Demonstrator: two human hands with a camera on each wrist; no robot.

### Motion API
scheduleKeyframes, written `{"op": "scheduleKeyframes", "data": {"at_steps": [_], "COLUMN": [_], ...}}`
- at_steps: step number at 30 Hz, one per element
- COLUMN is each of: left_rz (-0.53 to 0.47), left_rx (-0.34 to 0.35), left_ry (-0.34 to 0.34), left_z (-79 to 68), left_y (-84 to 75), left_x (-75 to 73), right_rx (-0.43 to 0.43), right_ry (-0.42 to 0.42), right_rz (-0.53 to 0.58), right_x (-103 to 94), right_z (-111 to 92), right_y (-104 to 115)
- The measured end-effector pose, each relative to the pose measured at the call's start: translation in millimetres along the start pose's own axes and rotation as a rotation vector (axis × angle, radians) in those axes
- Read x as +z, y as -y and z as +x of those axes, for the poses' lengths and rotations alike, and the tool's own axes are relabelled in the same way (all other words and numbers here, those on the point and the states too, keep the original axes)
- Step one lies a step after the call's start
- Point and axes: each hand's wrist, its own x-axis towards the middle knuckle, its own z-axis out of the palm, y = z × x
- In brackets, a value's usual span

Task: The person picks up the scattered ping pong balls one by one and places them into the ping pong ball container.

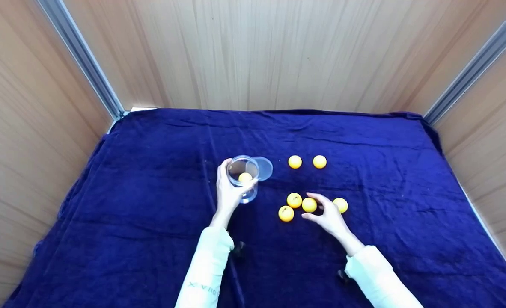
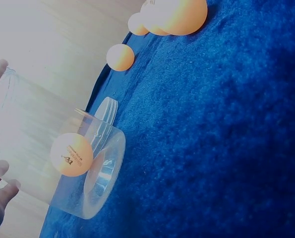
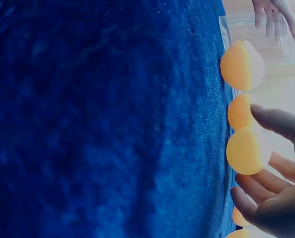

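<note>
My left hand (image 1: 228, 194) grips a clear plastic jar (image 1: 236, 167) near its open top. Inside lies one orange table tennis ball (image 2: 72, 154), low down by the jar's base. To the right, my right hand (image 1: 332, 220) spreads its thumb and fingers around another table tennis ball (image 1: 309, 205) on the cloth. In the right wrist view a gap shows between the thumb (image 3: 278, 121) and that ball (image 3: 247, 151), while the fingers are right at its lower side. Two more balls, one of them this ball (image 1: 294, 200), sit just left of it.
A round clear lid (image 1: 265, 168) lies behind the jar on the right. Farther back are two balls, a left one (image 1: 295, 161) and a right one (image 1: 319, 161). Another ball (image 1: 340, 205) is partly behind the right hand. Dark blue cloth (image 1: 150, 179) covers the table, with wood-grain panels (image 1: 253, 55) around it.
</note>
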Motion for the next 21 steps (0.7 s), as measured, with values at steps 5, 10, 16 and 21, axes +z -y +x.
{"op": "scheduleKeyframes", "data": {"at_steps": [5, 10, 16, 21], "left_rz": [0.002, -0.004, 0.002, 0.008], "left_rx": [-0.002, -0.005, -0.001, 0.006], "left_ry": [0.0, 0.003, -0.007, -0.011], "left_z": [-0.2, 0.0, -0.2, -0.2], "left_y": [0.0, -0.3, -0.7, -0.2], "left_x": [-0.1, 0.5, 0.6, 0.5], "right_rx": [0.031, 0.017, -0.009, -0.011], "right_ry": [0.014, 0.012, 0.011, 0.009], "right_rz": [0.019, 0.029, 0.038, 0.043], "right_x": [0.8, 1.0, 1.2, 1.0], "right_z": [0.0, 0.2, 0.6, 0.5], "right_y": [-1.8, -3.4, -6.3, -6.9]}}
